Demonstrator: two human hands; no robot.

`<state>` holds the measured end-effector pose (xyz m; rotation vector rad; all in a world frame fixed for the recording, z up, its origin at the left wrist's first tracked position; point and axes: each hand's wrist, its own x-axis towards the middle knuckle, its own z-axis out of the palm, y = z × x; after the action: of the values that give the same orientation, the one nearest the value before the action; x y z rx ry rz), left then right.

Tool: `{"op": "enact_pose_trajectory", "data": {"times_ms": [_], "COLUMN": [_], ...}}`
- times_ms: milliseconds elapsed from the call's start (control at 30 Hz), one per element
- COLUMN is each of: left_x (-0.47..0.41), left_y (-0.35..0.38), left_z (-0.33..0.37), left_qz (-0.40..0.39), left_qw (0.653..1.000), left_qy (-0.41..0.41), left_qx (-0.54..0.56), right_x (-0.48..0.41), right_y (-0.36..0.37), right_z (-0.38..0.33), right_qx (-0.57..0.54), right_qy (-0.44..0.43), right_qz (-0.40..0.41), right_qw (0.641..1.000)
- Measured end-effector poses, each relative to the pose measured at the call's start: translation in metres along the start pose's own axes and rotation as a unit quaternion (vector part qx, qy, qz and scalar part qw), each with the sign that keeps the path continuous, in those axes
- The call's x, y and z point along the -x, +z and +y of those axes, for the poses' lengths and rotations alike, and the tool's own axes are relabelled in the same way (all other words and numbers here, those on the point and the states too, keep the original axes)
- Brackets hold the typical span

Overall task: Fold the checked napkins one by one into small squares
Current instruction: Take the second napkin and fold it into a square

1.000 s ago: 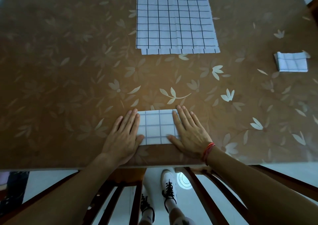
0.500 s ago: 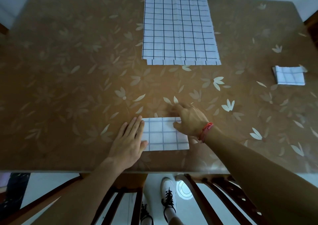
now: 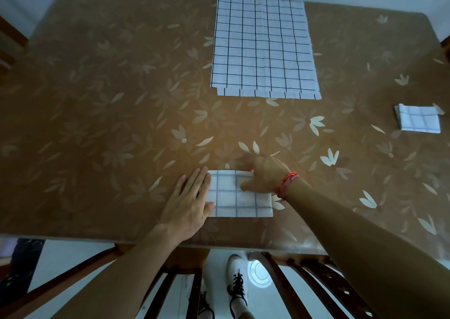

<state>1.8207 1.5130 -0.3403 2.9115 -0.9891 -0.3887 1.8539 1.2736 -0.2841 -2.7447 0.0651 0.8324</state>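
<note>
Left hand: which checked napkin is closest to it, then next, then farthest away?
1. The half-folded napkin, touching the left hand, at the near edge.
2. The flat napkins, across the table, far middle.
3. The small folded square, far right.

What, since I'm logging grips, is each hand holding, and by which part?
The right hand seems to pinch the small folded white checked cloth napkin at its far right corner. The left hand only presses flat on its left edge.
</note>
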Motion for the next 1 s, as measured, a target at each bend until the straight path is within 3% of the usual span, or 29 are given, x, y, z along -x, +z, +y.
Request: {"op": "enact_pose_trajectory", "data": {"times_ms": [333,533,733,900,1000], "left_x": [0.001,0.021,0.038,0.044,0.047], "left_y": [-0.009,-0.014,-0.008,0.000,0.003], "left_z": [0.004,0.018,0.049,0.065,0.066], "left_qz": [0.035,0.079,0.112,0.178,0.198], "left_qw": [0.999,0.992,0.983,0.975,0.973], "left_qy": [-0.008,0.019,0.022,0.009,0.011], "left_qx": [0.037,0.099,0.143,0.133,0.115], "right_x": [0.005,0.038,0.075,0.098,0.109], "right_y": [-0.001,0.006,0.038,0.067,0.076], "right_z": [0.013,0.027,0.028,0.017,0.011], "right_qx": [-0.115,-0.273,-0.456,-0.575,-0.649], "right_qy": [0.015,0.094,0.207,0.224,0.219], "right_qz": [0.013,0.069,0.087,0.103,0.058], "right_qw": [0.993,0.955,0.861,0.780,0.726]}}
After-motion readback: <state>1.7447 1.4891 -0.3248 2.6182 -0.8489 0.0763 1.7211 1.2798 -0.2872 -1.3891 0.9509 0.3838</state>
